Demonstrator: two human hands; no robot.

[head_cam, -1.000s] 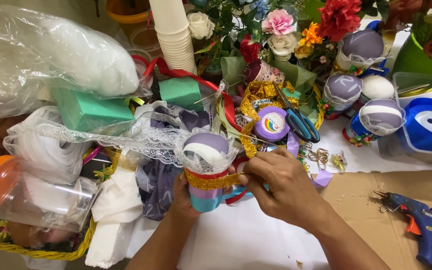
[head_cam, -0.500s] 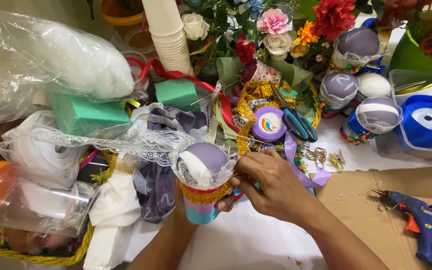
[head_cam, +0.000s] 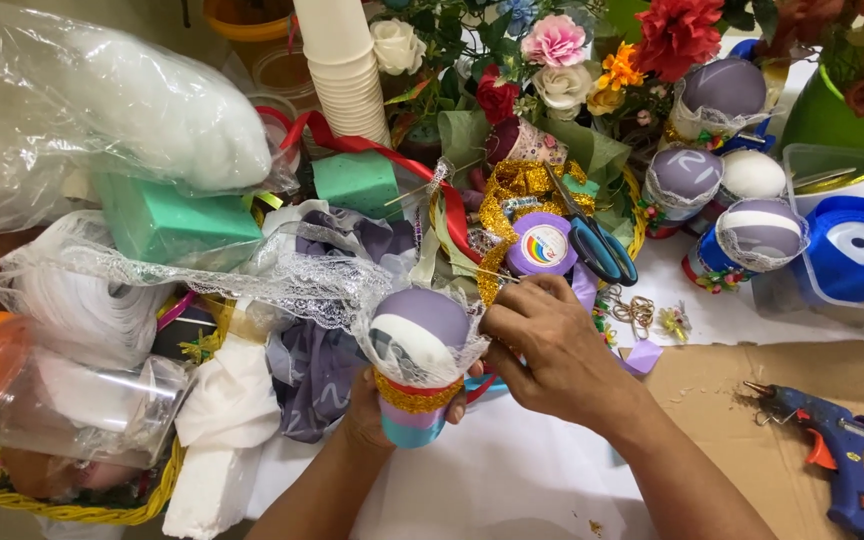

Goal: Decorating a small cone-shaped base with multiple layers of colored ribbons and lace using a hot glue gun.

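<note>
My left hand (head_cam: 372, 405) grips a small decorated cup (head_cam: 417, 380) from below; the cup has a blue base, a gold glitter band and a purple and white ball on top. White lace trim (head_cam: 302, 280) is wrapped around the ball and trails off to the left. My right hand (head_cam: 552, 345) is beside the cup's right side, its fingertips pinching the lace at the ball's edge. Just beyond my right hand lie a purple ribbon roll (head_cam: 542, 245) and blue-handled scissors (head_cam: 602, 250).
A blue glue gun (head_cam: 832, 445) lies on brown cardboard (head_cam: 752, 400) at right. Finished decorated cups (head_cam: 752, 235), a blue ribbon spool (head_cam: 862, 245), artificial flowers (head_cam: 552, 45), stacked paper cups (head_cam: 347, 70), green foam blocks (head_cam: 172, 220) and a bag of stuffing (head_cam: 102, 100) crowd the table.
The cup has risen and turned slightly in my left hand. My right hand has moved up from the cup's band to the lace at the ball's right edge.
</note>
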